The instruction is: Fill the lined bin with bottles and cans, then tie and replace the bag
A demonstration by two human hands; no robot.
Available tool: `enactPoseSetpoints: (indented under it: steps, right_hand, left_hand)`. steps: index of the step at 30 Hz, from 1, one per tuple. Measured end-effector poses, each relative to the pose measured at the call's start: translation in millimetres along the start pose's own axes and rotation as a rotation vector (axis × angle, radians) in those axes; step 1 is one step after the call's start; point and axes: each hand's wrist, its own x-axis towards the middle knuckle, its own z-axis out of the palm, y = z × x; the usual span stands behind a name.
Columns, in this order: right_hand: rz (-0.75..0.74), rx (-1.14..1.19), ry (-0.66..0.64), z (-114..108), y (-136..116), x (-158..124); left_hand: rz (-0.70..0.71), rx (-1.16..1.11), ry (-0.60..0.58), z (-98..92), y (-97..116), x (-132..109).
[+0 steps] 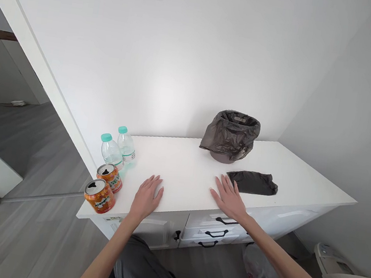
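My left hand (146, 197) lies flat and open on the white cabinet top (181, 166), near its front edge, holding nothing. Just left of it stand two opened orange cans (104, 187) and two small water bottles with teal caps (117, 147). My right hand (229, 196) also rests flat with fingers spread, its fingertips close to a folded dark grey bag (253, 182). Behind that sits a small bin lined with a dark bag (231, 136), by the wall.
The cabinet has drawers with black handles (216, 232) under its front edge. A plastic bag (261, 273) lies on the grey wood floor at the right, beside a white appliance (336, 268). A mirror (7, 121) leans on the left wall.
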Motion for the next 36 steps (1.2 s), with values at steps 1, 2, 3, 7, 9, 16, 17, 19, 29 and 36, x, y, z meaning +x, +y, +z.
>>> enactPoseSetpoints:
  steps: [1, 2, 3, 7, 9, 16, 17, 19, 29, 36]
  right_hand:
    - [-0.014, 0.007, -0.007, -2, -5, 0]
    - [-0.026, 0.012, -0.012, -5, -9, 0]
    - [-0.035, 0.015, -0.015, -7, -12, 0]
    - [-0.033, 0.03, -0.036, -11, -16, 0]
    - [-0.023, 0.033, -0.053, -10, -16, 0]
    - [0.086, 0.041, -0.073, 3, -25, 8]
    - [0.102, 0.041, -0.075, 5, -27, 8]
    - [0.13, 0.038, -0.079, 7, -32, 9]
    - [0.154, 0.048, -0.086, -8, -49, 12]
    - [0.159, 0.057, -0.092, -4, -45, 11]
  left_hand:
    - [0.003, 0.002, 0.002, 0.6, 0, 0]
    - [0.005, 0.004, 0.005, 1.2, -1, -1]
    - [0.007, 0.008, 0.01, 1.9, -1, -1]
    - [0.029, 0.027, -0.003, 3.1, -1, -3]
    - [0.04, 0.036, -0.031, 3.1, -1, -4]
    - [0.055, 0.035, -0.068, 5.7, -3, -5]
    - [0.054, 0.035, -0.072, 6.3, -3, -5]
    - [0.048, 0.038, -0.082, 7.1, -2, -4]
    - [0.043, 0.05, -0.049, 7.5, 0, 0]
    - [0.037, 0.111, -0.054, 16.0, 2, -3]
